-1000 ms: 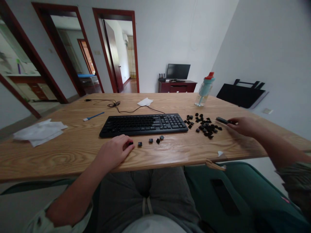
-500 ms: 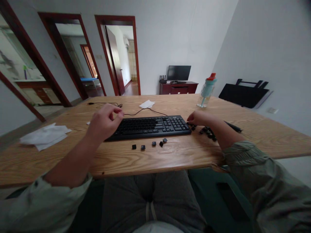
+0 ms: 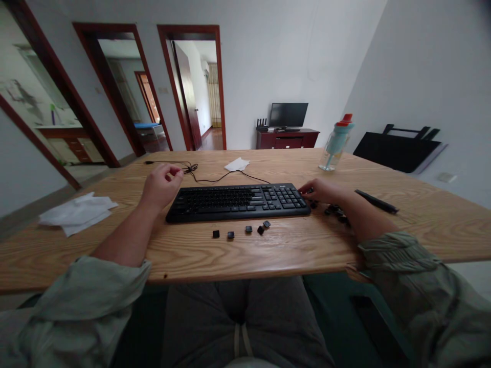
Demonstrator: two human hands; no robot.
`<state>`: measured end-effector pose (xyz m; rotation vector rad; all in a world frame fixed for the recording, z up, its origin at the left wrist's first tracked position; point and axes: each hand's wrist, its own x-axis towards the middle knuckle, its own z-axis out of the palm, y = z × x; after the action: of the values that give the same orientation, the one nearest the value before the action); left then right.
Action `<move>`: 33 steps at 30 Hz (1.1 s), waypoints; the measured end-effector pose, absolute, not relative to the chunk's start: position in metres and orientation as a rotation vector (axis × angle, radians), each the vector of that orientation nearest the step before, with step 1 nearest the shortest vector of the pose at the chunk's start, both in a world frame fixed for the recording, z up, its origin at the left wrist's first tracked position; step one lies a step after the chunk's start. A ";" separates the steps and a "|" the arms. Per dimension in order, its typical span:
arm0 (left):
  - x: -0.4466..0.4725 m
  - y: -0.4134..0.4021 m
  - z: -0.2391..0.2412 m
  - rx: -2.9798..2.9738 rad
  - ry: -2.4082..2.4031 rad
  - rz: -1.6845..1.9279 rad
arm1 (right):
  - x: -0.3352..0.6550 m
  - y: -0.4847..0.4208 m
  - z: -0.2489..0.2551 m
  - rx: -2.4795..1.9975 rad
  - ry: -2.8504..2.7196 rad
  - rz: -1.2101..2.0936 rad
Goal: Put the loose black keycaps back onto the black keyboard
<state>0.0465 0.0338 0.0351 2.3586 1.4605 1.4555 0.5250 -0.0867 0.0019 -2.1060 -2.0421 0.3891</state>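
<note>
On grainy wood [image 3: 268, 250], flat black keyboard [image 3: 238, 201]

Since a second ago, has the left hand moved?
Yes. The left hand left the table's near edge by the loose keycaps and went away from the body; it now sits beside the keyboard's far-left corner.

one black keyboard [image 3: 238, 201] on the table; four loose keycaps [image 3: 241, 232] lined up in front of it, plus a pile by the right forearm, can't count those; one water bottle [image 3: 337, 143]; one black tool [image 3: 376, 201]; two hands, left hand [image 3: 160, 185] and right hand [image 3: 321, 190].
</note>
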 end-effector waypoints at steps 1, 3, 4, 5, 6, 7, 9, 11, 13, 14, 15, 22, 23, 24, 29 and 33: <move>0.047 0.033 0.035 2.362 1.466 1.438 | 0.526 -0.087 0.002 -2.099 -2.028 0.416; 0.047 0.033 0.034 2.354 1.470 1.415 | 0.526 -0.089 0.003 -2.089 -1.974 0.419; 0.047 0.034 0.034 2.345 1.473 1.410 | 0.526 -0.091 0.004 -2.073 -1.928 0.395; 0.047 0.034 0.034 2.334 1.478 1.409 | 0.525 -0.093 0.006 -2.046 -1.873 0.369; 0.046 0.034 0.034 2.325 1.485 1.408 | 0.525 -0.096 0.007 -2.006 -1.809 0.357; 0.046 0.035 0.034 2.314 1.492 1.407 | 0.524 -0.098 0.009 -1.954 -1.734 0.368; 0.045 0.036 0.033 2.299 1.504 1.402 | 0.522 -0.104 0.012 -1.825 -1.575 0.441; 0.044 0.037 0.032 2.293 1.506 1.398 | 0.520 -0.108 0.014 -1.684 -1.458 0.531; 0.044 0.038 0.032 2.293 1.503 1.399 | 0.518 -0.110 0.014 -1.560 -1.386 0.608; 0.044 0.038 0.032 2.295 1.502 1.397 | 0.517 -0.110 0.015 -1.509 -1.366 0.649; 0.044 0.038 0.032 2.296 1.504 1.394 | 0.515 -0.110 0.015 -1.468 -1.351 0.689; 0.046 0.032 0.035 2.296 1.537 1.333 | 0.509 -0.111 0.017 -1.404 -1.336 0.756; 0.046 0.032 0.035 2.298 1.539 1.331 | 0.509 -0.110 0.016 -1.414 -1.335 0.746; 0.046 0.032 0.035 2.298 1.540 1.330 | 0.510 -0.110 0.016 -1.429 -1.335 0.727; 0.045 0.032 0.035 2.281 1.539 1.326 | 0.528 -0.108 0.018 -1.729 -1.396 0.454; 0.045 0.029 0.036 2.307 1.530 1.298 | 0.561 -0.116 0.018 -2.037 -1.426 0.236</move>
<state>0.0455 0.0294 0.0362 2.3072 1.5300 1.2977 0.5607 -0.1156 0.0180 -2.0369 -1.4263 0.2355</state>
